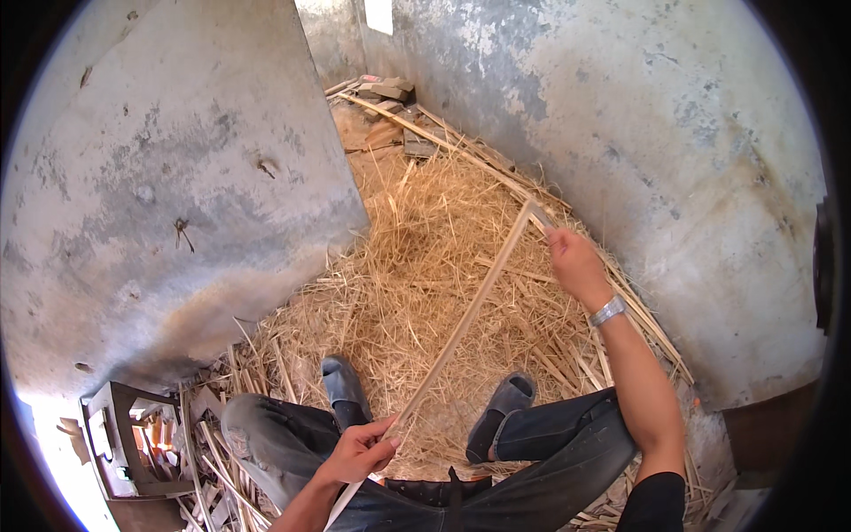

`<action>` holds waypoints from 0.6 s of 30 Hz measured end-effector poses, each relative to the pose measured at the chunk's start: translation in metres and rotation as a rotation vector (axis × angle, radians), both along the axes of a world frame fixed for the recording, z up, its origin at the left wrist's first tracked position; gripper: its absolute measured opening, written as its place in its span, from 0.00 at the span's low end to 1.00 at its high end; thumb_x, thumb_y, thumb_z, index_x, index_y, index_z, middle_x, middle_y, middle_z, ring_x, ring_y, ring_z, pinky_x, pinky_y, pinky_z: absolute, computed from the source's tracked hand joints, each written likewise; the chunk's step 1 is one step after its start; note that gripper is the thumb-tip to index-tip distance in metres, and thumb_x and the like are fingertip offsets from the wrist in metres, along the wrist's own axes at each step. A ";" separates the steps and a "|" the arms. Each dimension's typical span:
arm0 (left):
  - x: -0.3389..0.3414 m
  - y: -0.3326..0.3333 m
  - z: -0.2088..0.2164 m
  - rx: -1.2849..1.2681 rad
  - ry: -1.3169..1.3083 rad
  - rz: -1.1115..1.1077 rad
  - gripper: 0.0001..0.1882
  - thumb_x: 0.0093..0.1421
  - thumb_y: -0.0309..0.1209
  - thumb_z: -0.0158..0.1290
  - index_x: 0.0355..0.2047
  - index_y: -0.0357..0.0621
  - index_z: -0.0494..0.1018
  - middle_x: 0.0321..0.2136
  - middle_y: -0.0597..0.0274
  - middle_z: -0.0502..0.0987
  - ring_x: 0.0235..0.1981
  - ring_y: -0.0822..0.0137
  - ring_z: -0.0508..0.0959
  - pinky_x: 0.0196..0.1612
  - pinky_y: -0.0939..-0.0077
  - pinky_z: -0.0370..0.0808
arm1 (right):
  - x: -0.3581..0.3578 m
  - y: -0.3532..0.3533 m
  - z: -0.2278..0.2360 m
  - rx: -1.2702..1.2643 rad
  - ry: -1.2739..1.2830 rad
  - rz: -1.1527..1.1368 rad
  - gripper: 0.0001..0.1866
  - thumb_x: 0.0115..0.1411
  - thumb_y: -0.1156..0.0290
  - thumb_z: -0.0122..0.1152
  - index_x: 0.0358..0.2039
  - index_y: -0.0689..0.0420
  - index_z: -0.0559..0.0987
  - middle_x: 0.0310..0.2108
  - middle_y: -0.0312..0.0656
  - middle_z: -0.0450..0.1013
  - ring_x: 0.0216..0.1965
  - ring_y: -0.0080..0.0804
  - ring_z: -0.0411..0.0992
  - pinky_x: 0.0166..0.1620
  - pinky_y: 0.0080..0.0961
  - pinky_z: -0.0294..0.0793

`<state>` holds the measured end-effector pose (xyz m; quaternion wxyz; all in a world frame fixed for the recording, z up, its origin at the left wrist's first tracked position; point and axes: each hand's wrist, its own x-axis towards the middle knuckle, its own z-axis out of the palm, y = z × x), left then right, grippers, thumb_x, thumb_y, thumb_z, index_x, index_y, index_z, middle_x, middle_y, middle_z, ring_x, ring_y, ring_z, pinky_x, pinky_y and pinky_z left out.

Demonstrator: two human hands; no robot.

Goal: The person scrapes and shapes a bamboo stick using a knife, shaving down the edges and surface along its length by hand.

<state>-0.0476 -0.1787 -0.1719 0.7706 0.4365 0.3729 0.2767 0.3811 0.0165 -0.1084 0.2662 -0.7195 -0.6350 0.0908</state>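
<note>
A long pale strip of split bamboo or wood [461, 326] runs slantwise from my lap up to the far right, above the straw-covered floor. My left hand [362, 452] pinches it near its lower end, which passes on between my forearm and thigh. At the strip's far tip, my right hand [576, 263], with a silver watch [608, 310] on the wrist, is closed on a thin grey blade-like piece [539, 215]. This piece meets the tip at an angle; its exact kind is too small to tell. My right arm is stretched forward.
Pale shavings [417, 248] cover the floor around my slippers [344, 381]. Long strips [651, 328] lie along the right wall [638, 124]. Bricks [386, 89] are piled at the back. A worn panel-like wall [177, 177] stands left, above a dark frame [115, 443] with scraps.
</note>
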 end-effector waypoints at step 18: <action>0.034 0.027 0.026 0.175 -0.029 -0.164 0.33 0.74 0.28 0.49 0.75 0.39 0.51 0.38 0.61 0.80 0.31 0.75 0.78 0.38 0.80 0.77 | -0.070 -0.035 0.017 -0.138 0.870 0.089 0.17 0.70 0.58 0.58 0.36 0.61 0.75 0.21 0.29 0.66 0.21 0.17 0.63 0.26 0.22 0.64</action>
